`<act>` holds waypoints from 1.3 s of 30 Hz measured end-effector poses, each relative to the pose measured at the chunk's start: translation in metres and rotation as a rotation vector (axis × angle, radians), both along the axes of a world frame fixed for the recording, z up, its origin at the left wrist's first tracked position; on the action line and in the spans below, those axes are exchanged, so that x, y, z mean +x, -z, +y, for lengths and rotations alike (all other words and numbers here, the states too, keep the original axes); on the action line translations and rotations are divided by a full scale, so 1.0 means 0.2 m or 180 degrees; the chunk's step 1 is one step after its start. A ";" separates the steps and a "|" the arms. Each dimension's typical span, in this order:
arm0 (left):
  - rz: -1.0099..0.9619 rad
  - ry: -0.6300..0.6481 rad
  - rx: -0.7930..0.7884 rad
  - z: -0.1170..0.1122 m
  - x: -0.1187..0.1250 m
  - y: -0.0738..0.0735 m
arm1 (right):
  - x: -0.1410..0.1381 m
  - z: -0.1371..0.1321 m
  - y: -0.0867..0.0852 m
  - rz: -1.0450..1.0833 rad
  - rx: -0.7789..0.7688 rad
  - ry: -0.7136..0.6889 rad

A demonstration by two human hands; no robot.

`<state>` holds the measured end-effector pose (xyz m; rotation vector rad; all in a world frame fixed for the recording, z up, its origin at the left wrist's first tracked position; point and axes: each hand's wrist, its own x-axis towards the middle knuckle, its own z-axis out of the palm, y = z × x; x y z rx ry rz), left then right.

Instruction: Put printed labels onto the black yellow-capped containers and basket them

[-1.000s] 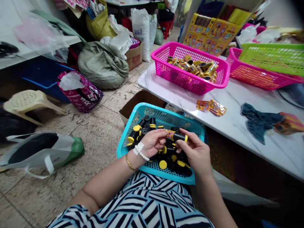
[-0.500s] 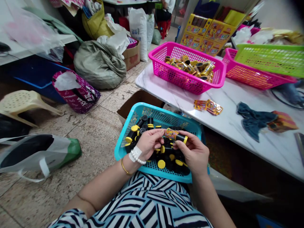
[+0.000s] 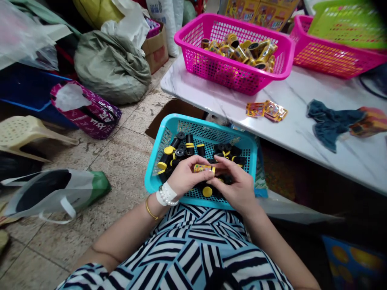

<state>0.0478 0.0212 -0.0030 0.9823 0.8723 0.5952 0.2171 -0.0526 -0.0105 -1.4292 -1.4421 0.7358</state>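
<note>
My left hand (image 3: 186, 174) is closed on a small plastic canister (image 3: 202, 168) wrapped in a colourful printed sleeve, thumb in front and fingers behind. At the canister's yellow-capped end, my right hand (image 3: 237, 183) has its thumb and fingers curled around it; their exact contact is partly hidden. Both hands are over a turquoise basket (image 3: 151, 173) on my lap. Inside it lie several black canisters (image 3: 189, 145) with yellow caps, such as one yellow cap (image 3: 207, 191) just below my fingers.
On the marble-patterned table (image 3: 223, 104) stands a pink basket (image 3: 236, 82) of sleeved canisters. Flat printed sleeves (image 3: 267, 110) and a denim cloth piece (image 3: 328, 121) lie nearer its edge. A cardboard box (image 3: 163, 114) is behind my basket; a stool (image 3: 28, 129) and bags (image 3: 87, 108) stand left.
The printed sleeve, earlier only at one end with much black showing, now covers most of the canister. My hands have come closer together. The view has tilted down.
</note>
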 end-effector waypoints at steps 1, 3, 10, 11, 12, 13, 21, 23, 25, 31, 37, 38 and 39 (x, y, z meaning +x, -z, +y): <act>-0.0053 -0.0031 -0.0034 0.00 0.02 0.00 | -0.01 0.00 0.00 -0.0129 0.0096 0.0074; -0.0218 -0.0032 -0.0203 -0.01 0.04 0.00 | 0.00 0.01 0.00 -0.0329 0.0265 0.0174; -0.0382 -0.0017 -0.0944 0.00 -0.03 0.04 | 0.04 0.01 0.03 -0.0502 0.0455 0.0058; -0.0292 0.0017 -0.0862 0.00 -0.03 0.04 | 0.04 0.01 0.04 -0.0462 0.0463 0.0043; -0.0202 0.0030 -0.0730 -0.01 -0.03 0.05 | 0.03 0.00 0.05 -0.0408 0.0464 0.0020; -0.0123 0.0028 -0.0572 -0.01 -0.03 0.05 | 0.03 0.00 0.05 -0.0332 0.0458 0.0010; -0.0199 0.0481 -0.0291 -0.02 0.00 0.04 | 0.07 -0.04 0.06 -0.0179 0.0767 -0.0016; -0.0208 0.0589 -0.0503 -0.02 -0.02 0.05 | 0.07 -0.04 0.05 -0.0266 0.0835 -0.0021; -0.0181 0.0557 -0.0525 -0.02 -0.03 0.06 | 0.06 -0.03 0.05 -0.0294 0.0843 -0.0043; 0.0060 0.0368 0.0697 -0.04 -0.01 0.02 | -0.01 -0.03 0.05 0.0467 0.0461 0.0263; 0.0391 0.0662 0.0888 -0.03 0.00 0.02 | -0.02 -0.06 0.11 0.0904 0.0210 0.0336; 0.0356 0.0705 0.0620 -0.03 -0.01 0.03 | -0.02 -0.06 0.11 0.0782 0.0263 0.0296; 0.0304 0.0710 0.0324 -0.03 -0.01 0.03 | -0.02 -0.06 0.11 0.0648 0.0310 0.0238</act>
